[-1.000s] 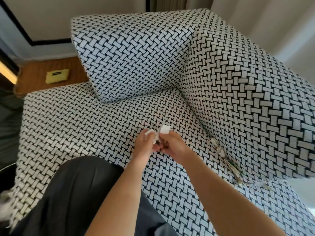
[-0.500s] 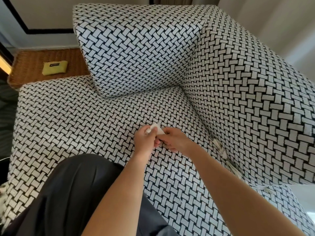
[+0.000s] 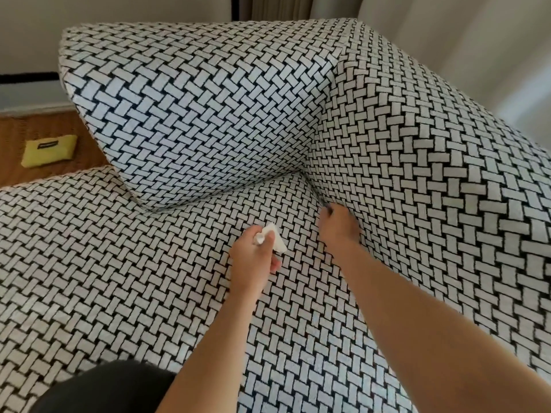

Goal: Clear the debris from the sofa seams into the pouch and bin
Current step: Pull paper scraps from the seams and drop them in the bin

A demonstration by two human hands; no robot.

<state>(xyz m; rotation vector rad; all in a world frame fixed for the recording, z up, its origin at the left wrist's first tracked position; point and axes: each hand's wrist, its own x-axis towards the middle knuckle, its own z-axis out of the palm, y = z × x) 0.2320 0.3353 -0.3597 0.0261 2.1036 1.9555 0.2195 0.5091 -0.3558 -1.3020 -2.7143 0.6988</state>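
Debris (image 3: 278, 245), crumpled white paper, sits pinched in the curled fingers (image 3: 275, 263) of the left hand (image 3: 252, 260) just above the sofa seat (image 3: 119, 263), probably banked there so the right hand (image 3: 338, 225) is free to probe the seam (image 3: 320, 201) under the side cushion (image 3: 432, 189); its fingers press into the fabric, so wide or narrow I cannot tell. The black-and-white woven upholstery runs into a pale-walled corner, with the yellow pouch (image 3: 49, 150) well apart on a wicker bench (image 3: 18, 129) at left and no bin in sight

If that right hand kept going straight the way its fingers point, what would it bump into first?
Probably the seam where the side cushion meets the seat; the fingertips of the right hand seem to be touching it, though depth is unclear.
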